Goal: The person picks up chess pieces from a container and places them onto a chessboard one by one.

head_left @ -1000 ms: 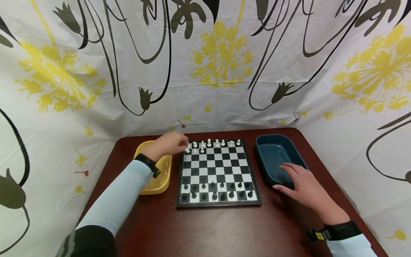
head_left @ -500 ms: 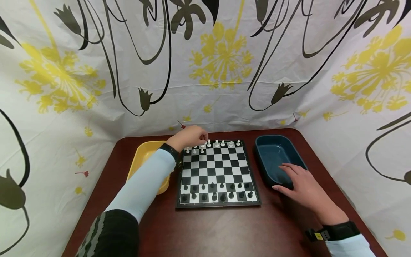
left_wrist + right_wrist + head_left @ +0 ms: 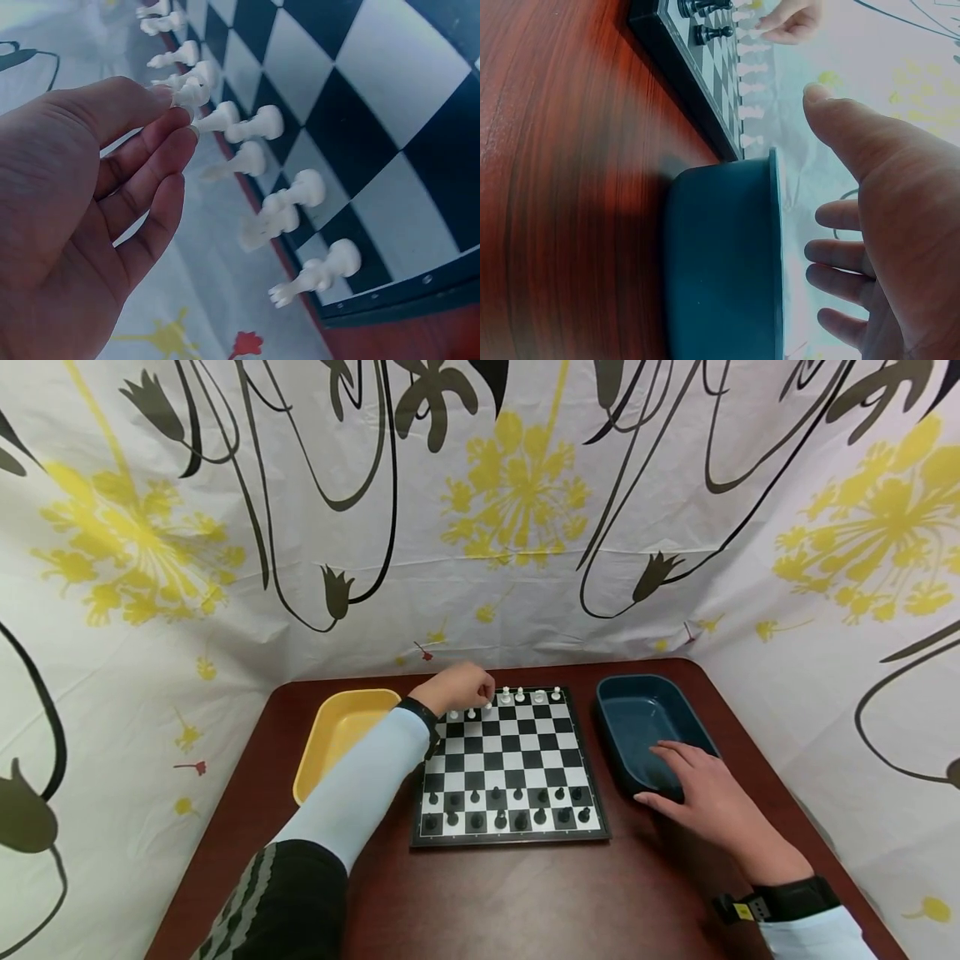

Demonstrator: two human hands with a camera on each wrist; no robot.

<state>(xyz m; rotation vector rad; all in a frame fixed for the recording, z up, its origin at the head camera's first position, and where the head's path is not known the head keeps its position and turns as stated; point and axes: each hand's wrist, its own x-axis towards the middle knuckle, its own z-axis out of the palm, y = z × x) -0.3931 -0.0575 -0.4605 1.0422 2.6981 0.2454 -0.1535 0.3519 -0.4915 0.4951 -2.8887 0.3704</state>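
Note:
My left hand [image 3: 459,687] is over the far left part of the chessboard [image 3: 502,752]. Between thumb and fingertips it pinches a white pawn [image 3: 193,91], whose lower end shows beside the back row. White pieces [image 3: 520,695] line the far edge, and a few white pawns [image 3: 471,713] stand in front of them at the left; the hand hides some. Black pieces [image 3: 501,817] fill the two near rows. At the right, my right hand [image 3: 705,793] lies with its fingers relaxed at the near edge of the blue bin [image 3: 618,747], holding nothing.
A yellow bin [image 3: 318,752] stands left of the board, partly covered by my left sleeve [image 3: 360,777]. The dark red table [image 3: 525,902] ends at a patterned cloth [image 3: 525,618] at the back and sides.
My left hand has moved right from beside the yellow bin, along the far edge of the board, and now lowers the white pawn near the fourth column. The right hand stays put.

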